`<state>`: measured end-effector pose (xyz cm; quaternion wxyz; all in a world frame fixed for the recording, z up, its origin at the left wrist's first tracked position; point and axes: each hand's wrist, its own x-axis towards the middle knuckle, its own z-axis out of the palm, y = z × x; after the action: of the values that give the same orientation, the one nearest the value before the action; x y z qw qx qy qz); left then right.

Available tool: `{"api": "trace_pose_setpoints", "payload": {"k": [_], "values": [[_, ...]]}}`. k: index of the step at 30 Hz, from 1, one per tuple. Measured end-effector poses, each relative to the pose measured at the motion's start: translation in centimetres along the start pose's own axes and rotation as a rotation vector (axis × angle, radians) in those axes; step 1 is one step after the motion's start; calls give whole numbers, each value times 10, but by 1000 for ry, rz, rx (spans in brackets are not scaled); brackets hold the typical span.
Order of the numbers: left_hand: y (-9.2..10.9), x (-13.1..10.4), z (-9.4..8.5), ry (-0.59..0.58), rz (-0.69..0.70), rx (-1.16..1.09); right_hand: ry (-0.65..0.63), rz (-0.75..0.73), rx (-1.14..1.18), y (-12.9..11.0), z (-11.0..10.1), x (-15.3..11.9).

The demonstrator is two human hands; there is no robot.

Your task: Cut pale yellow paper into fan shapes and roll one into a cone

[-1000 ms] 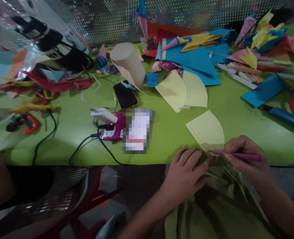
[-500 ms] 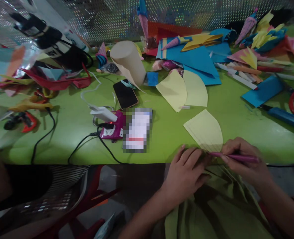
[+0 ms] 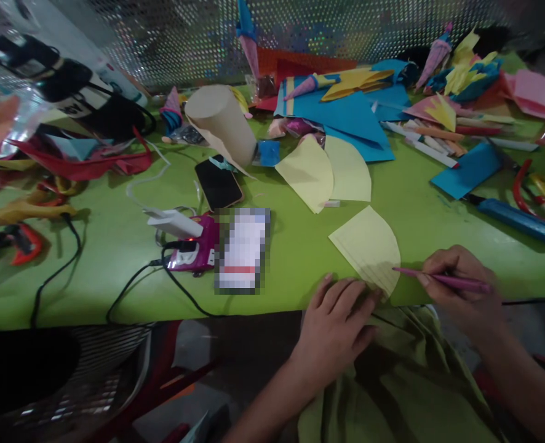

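A pale yellow fan-shaped piece of paper (image 3: 368, 243) lies at the table's front edge, with faint written lines along its lower side. My left hand (image 3: 339, 320) rests flat on its lower left edge, fingers stretched out. My right hand (image 3: 459, 283) grips a pink pen (image 3: 461, 282), whose tip is at the paper's curved right edge. Two more yellow fan-shaped papers, a left one (image 3: 307, 172) and a right one (image 3: 350, 166), overlap farther back. A small white strip (image 3: 331, 203) lies just below them.
A phone with a blurred screen (image 3: 242, 249) lies beside a magenta power strip (image 3: 196, 243) with cords. Behind are a dark phone (image 3: 219, 181), a beige paper roll (image 3: 221, 120) and blue paper (image 3: 346, 117). A blue-handled tool (image 3: 524, 221) is at the right.
The pen tip has moved from beside my left fingers up and right to the paper's curved edge. My left hand stays on the paper. The whole view has shifted a little.
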<state>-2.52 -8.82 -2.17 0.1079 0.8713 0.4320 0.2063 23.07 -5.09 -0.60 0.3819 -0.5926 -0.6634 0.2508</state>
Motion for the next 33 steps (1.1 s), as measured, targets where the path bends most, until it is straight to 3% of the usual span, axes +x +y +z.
{"api": "trace_pose_setpoints", "payload": {"k": [6, 28, 30, 33], "values": [[0, 2, -2, -4, 5, -10, 110, 69, 57, 7, -1, 0], [3, 12, -18, -183, -27, 40, 156, 38, 114, -1, 3, 4], [3, 13, -19, -196, -35, 56, 110, 50, 179, -5, 4, 3], [2, 13, -18, -206, -25, 64, -70, 34, 265, -9, 5, 0]]}}
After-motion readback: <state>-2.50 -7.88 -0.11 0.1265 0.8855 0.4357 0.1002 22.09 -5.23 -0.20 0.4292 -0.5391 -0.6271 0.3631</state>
